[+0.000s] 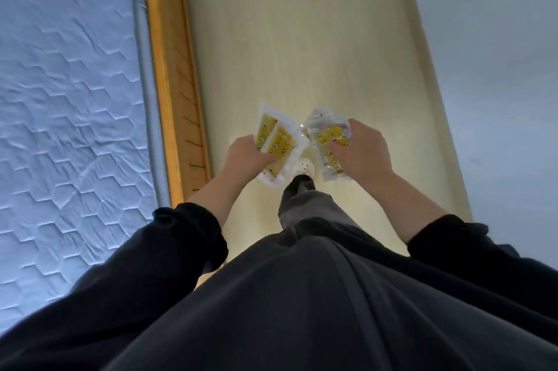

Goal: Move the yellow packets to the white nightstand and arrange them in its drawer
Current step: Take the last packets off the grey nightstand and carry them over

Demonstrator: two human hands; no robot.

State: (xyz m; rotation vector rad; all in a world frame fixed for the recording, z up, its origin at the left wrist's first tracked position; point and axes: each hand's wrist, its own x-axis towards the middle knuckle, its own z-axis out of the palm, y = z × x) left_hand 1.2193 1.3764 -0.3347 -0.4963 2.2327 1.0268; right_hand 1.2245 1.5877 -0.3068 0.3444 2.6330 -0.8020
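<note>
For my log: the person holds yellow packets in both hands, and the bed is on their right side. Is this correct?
No. The head view shows the bed on their left side. The left hand and right hand do each hold yellow packets.

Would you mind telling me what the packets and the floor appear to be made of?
Packets: likely thin clear plastic film, glossy, given crinkles and glints. Floor: seemingly pale wood-look laminate, smooth, satin, given faint straight grain and soft sheen.

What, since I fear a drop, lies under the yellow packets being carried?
Beneath the yellow packets, gripped in the left hand and right hand, lie pale floor and a white shoe. Part of the shoe and the floor directly below are covered.
</note>
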